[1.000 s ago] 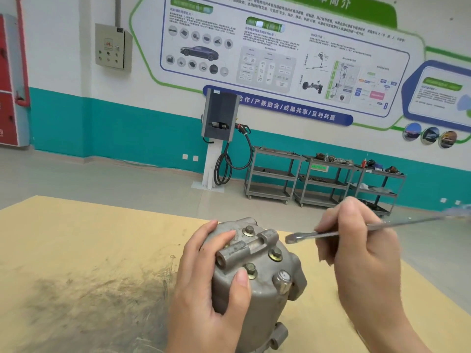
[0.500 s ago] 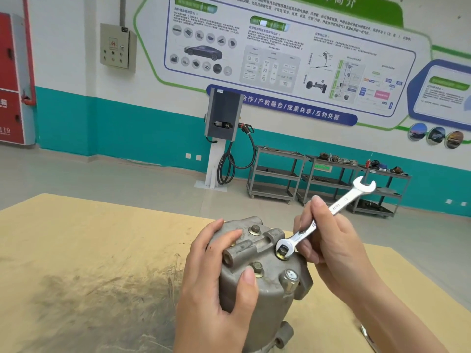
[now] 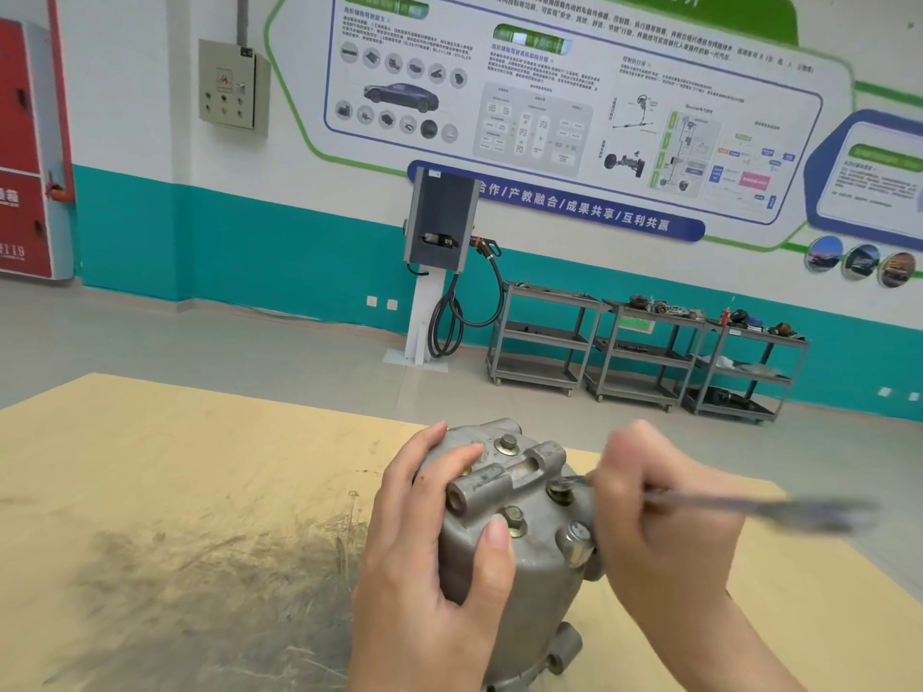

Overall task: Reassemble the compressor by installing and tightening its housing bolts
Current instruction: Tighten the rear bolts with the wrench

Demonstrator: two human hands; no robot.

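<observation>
**Wrench on a housing bolt, compressor braced near the board's front edge**

The grey cast-metal compressor (image 3: 519, 556) stands upright on the tan, scuffed wooden board (image 3: 200, 467), close to the near edge and toward the board's right side. To its left the board lies open, marked only by a dark smear of grime (image 3: 165, 581); the far edge runs diagonally behind the housing, and beyond it grey floor stretches to three grey metal shelf carts (image 3: 644, 357) and a white-and-grey charging post (image 3: 439, 262) against the teal-banded wall. Right of the compressor a narrow strip of board remains before its right edge.

The left hand (image 3: 439, 556) wraps the housing's left side, fingers spread over the top face and thumb pressed on the front wall, clamped on the body. The right hand (image 3: 664, 531) comes in from the lower right, fingers curled shut around the slim steel wrench (image 3: 749, 506), whose shaft points right, out over the board's edge. Its head meets the right-hand brass-washered bolt (image 3: 559, 491) on the top face.

The wrench and right fingers are motion-blurred, so how the head seats on the bolt is unclear. The compressor's base is cut off by the bottom of the view, and both hands cover part of its sides.
</observation>
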